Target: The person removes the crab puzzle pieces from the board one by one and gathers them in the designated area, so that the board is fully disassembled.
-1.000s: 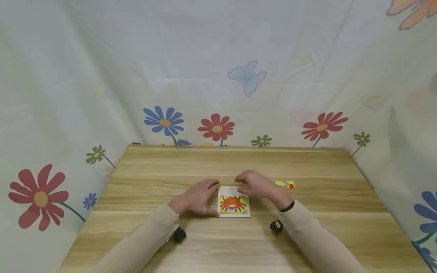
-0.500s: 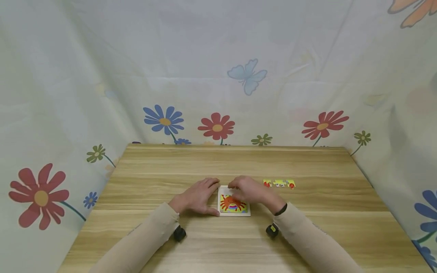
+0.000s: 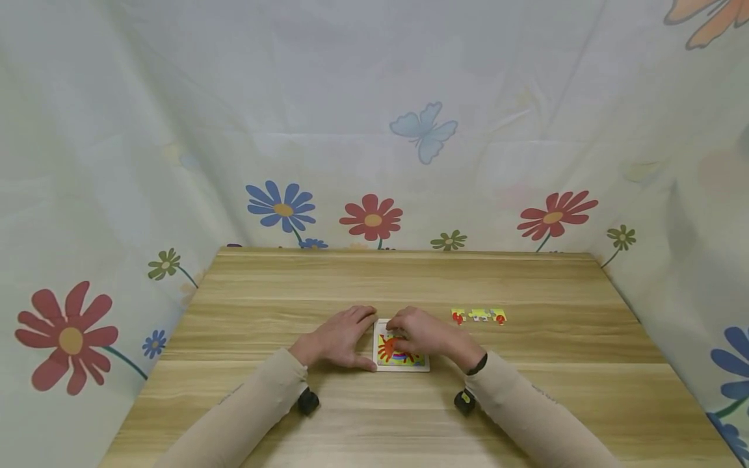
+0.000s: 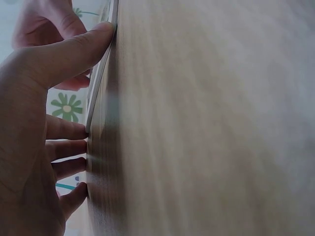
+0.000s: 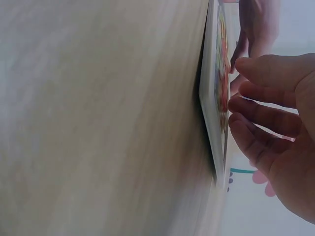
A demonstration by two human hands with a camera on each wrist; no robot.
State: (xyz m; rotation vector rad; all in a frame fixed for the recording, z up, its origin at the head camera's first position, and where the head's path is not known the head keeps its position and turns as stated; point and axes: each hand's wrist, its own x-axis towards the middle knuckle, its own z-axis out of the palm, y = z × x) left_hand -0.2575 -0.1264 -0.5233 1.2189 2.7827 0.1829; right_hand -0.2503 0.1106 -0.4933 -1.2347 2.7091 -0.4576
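Note:
In the head view, a square white-framed crab puzzle (image 3: 401, 368) lies flat on the table. My left hand (image 3: 342, 338) rests along its left side, thumb at the near corner and forefinger at the far one; the left wrist view shows the thumb (image 4: 74, 51) touching the frame edge. My right hand (image 3: 426, 335) is over the upper part, hiding some of the picture. In the right wrist view its loosely bent fingers (image 5: 261, 115) touch or hover just over the surface, with no piece visible between them; the area under the fingertips is hidden.
Loose yellow puzzle pieces (image 3: 481, 314), some with red parts, lie beyond and right of the frame. The wood-grain table (image 3: 374, 416) meets a flower-printed cloth (image 3: 328, 156) at its back and sides. A black device (image 3: 465, 402) hangs under each wrist.
My right hand has moved left and nearer over the puzzle's upper part, uncovering another loose piece at the right. My left hand has stayed in place.

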